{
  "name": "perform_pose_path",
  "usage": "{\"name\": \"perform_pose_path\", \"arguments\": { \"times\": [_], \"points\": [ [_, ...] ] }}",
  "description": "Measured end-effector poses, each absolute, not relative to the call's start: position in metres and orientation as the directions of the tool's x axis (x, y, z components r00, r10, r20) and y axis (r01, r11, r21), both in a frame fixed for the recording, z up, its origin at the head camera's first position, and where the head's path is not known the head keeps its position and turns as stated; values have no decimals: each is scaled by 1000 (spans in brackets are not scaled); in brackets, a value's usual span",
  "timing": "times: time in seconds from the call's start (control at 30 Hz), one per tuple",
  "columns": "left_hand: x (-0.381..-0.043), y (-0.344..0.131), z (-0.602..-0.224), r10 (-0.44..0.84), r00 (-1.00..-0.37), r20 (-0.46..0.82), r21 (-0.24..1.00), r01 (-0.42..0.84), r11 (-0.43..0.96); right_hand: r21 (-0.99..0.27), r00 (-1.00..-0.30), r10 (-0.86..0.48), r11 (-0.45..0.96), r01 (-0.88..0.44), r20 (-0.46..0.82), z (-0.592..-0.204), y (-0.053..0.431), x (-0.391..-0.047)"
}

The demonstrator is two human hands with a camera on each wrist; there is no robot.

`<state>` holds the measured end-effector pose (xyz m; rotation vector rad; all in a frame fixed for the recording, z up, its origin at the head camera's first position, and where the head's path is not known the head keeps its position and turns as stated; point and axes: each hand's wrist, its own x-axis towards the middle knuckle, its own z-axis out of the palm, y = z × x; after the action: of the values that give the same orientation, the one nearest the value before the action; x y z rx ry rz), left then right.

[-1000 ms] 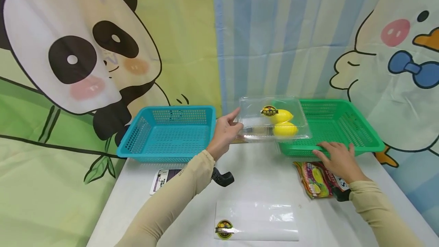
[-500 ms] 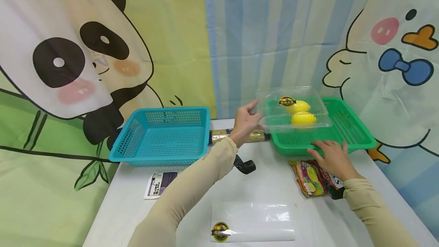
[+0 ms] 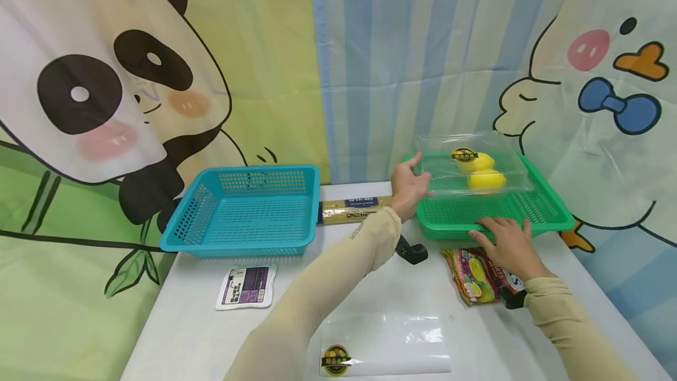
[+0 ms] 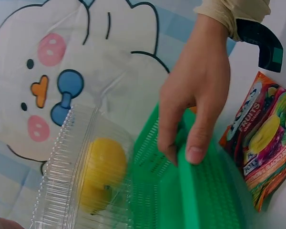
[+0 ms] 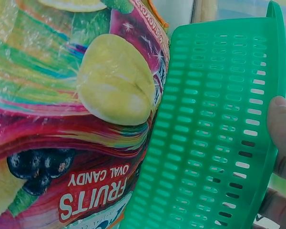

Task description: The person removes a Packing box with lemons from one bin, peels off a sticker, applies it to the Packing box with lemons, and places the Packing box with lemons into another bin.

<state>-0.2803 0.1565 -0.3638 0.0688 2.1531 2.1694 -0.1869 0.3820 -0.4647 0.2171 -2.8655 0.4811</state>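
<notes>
My left hand [image 3: 409, 188] pinches the left edge of a clear plastic box [image 3: 446, 172] with a black and gold label. Inside the box lie two yellow lemons [image 3: 486, 180]. The box is held above the green basket [image 3: 449, 211], at its back part; whether it touches the basket I cannot tell. My right hand [image 3: 512, 246] grips the basket's front rim, with the thumb [image 5: 282, 121] on the outside and fingers over the inner side. Just below that hand lies a bag of fruit candy [image 3: 473, 275], its right part partly covered by the hand and wrist strap.
A blue basket [image 3: 238, 246] stands at the left. Between the baskets lies a gold package [image 3: 349, 210], partly behind my left arm. A white and purple packet [image 3: 245, 287] lies in front of the blue basket, and a clear labelled sheet [image 3: 386, 346] near the front. A printed curtain [image 3: 365, 75] hangs behind.
My left hand has carried the clear box with the lemons rightward, over the green basket. The gold package and the purple packet have come into fuller view. The right hand stays on the basket rim.
</notes>
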Motion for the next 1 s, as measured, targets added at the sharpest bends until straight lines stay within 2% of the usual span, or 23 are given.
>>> {"name": "perform_pose_path", "arguments": {
  "times": [0.13, 0.33, 0.63, 1.0],
  "points": [
    [-281, 177, -376, 51, -998, -35, 999, -33, 39, -308, -966, -96, 936, -170, 240, -467, 380, -187],
    [-280, 199, -390, 20, -999, -39, 999, -39, 17, -315, -968, -87, 936, -160, 234, -466, 379, -187],
    [-284, 217, -413, -19, -998, -54, 997, -55, 52, -308, -966, -89, 937, -163, 241, -464, 381, -187],
    [-289, 228, -438, -7, -997, -74, 994, -74, 78, -288, -967, -74, 946, -146, 245, -465, 379, -187]
  ]
}}
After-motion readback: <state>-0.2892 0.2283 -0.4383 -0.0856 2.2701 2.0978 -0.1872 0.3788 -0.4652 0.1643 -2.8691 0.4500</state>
